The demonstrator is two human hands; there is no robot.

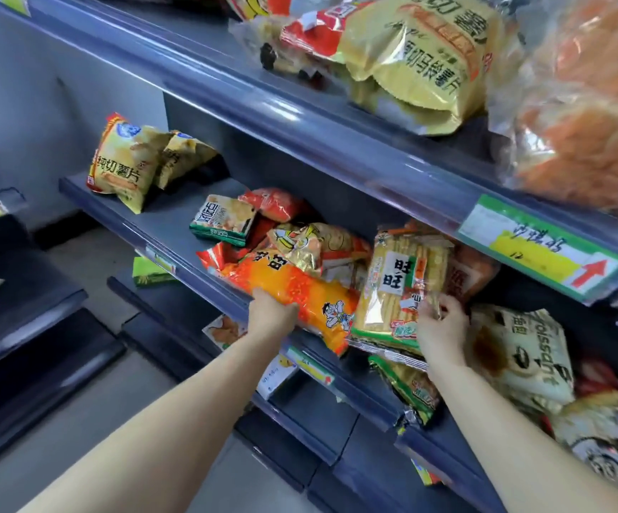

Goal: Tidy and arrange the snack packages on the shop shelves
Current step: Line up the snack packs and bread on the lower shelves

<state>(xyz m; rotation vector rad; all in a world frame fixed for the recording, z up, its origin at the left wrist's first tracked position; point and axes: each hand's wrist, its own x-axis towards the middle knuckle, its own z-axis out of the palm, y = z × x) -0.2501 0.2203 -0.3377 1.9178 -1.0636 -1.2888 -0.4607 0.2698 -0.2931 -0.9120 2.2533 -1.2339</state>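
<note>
Middle shelf, seen from the head camera. The left grip comes from near, palm up, its fingers curled under the near end of an orange bag, which it holds. The bag bears the character 旺 and a cartoon boy, and its near end overhangs the front edge of the shelf. Just to the right, touching it, a clear pack of pale cracker sticks shows 旺旺 in black on a white panel. The right grip pinches the near right corner of this pack, thumb and fingers pressed onto the film and the wrist straight.

At the far left of the same shelf, a yellow crisp bag reads 纯切薯片, and a second yellow bag leans against it. Between these and the orange bag lies a green and white box; its print is too small to read. On the upper shelf a gold bag reads 原切马铃薯片. On that shelf's front rail, a green price label has a yellow field, illegible handwriting and a red arrow. At the near right, a cream bag shows the letters "oissan".
</note>
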